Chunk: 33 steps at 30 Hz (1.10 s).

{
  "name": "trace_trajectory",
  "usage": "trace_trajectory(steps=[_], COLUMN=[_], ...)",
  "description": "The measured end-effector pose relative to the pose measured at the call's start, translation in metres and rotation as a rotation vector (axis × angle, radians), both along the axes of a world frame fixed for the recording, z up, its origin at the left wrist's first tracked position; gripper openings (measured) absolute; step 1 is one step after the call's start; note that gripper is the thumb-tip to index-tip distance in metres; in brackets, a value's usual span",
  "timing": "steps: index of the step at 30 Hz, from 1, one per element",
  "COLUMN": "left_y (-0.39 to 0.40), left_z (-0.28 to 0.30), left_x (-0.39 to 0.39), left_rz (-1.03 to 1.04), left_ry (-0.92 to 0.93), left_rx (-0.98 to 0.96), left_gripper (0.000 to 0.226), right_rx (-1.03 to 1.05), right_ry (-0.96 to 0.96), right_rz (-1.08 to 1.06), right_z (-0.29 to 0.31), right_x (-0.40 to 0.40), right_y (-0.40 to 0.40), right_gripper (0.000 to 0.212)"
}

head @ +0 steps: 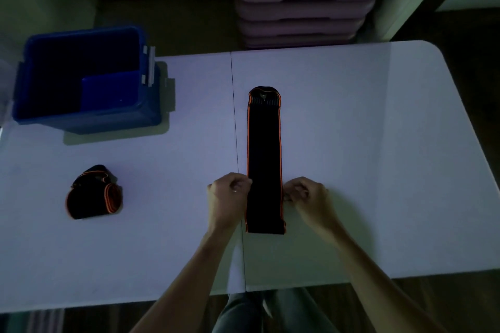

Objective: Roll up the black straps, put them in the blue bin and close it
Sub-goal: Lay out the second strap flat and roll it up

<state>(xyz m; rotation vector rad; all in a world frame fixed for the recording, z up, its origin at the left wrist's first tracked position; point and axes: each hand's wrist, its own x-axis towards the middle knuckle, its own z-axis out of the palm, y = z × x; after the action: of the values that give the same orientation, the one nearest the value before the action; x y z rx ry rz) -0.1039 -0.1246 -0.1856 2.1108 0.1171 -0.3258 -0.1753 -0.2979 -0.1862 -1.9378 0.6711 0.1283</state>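
Here my left hand (230, 192) and right hand (305, 193) pinch opposite edges of the flat black strap (264, 143); its length runs straight away from me, near end just behind both grips.

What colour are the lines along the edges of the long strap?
Orange, running down both long edges of the black flat strap, seen in the head view.
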Motion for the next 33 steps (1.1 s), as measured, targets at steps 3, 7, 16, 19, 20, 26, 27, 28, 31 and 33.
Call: trace_trajectory(steps=[3,7,16,19,20,26,27,28,31,33], left_y=[0.004,0.003,0.036,0.044,0.043,0.035,0.034,0.033,0.028,0.025], left_z=[-0.003,-0.004,0.001,0.003,0.003,0.003,0.004,0.007,0.015,0.016], left_x=[-0.009,-0.024,-0.055,-0.065,-0.066,-0.054,-0.051,-0.048,-0.037,-0.029], left_rz=[0.010,0.004,-0.423,-0.688,-0.733,-0.787,-0.784,-0.786,-0.759,-0.699], left_ry=[-0.039,-0.044,-0.369,-0.287,-0.266,-0.315,-0.314,-0.298,-0.185,-0.095], left_rx=[0.029,0.030,0.184,0.314,0.349,0.418,0.419,0.420,0.404,0.378], left_gripper=[0.012,0.010,0.034,0.050,0.051,0.028,0.026,0.025,0.026,0.026], right_rx=[0.049,0.020,-0.165,-0.311,-0.396,-0.526,-0.517,-0.502,-0.445,-0.416], right_ry=[0.038,0.023,-0.274,-0.148,-0.141,-0.145,-0.144,-0.145,-0.100,-0.049], right_rz=[-0.014,0.022,0.423,0.645,0.678,0.672,0.658,0.640,0.575,0.529], right_z=[0.000,-0.005,0.008,0.006,0.003,-0.002,-0.003,-0.001,0.002,0.005], right_x=[-0.010,-0.018,-0.056,-0.064,-0.065,-0.057,-0.056,-0.055,-0.046,-0.035], right_y=[0.002,0.004,0.006,0.016,0.020,0.032,0.032,0.032,0.033,0.033], right_gripper=[0.021,0.024,0.038,0.048,0.048,0.032,0.030,0.028,0.025,0.024])
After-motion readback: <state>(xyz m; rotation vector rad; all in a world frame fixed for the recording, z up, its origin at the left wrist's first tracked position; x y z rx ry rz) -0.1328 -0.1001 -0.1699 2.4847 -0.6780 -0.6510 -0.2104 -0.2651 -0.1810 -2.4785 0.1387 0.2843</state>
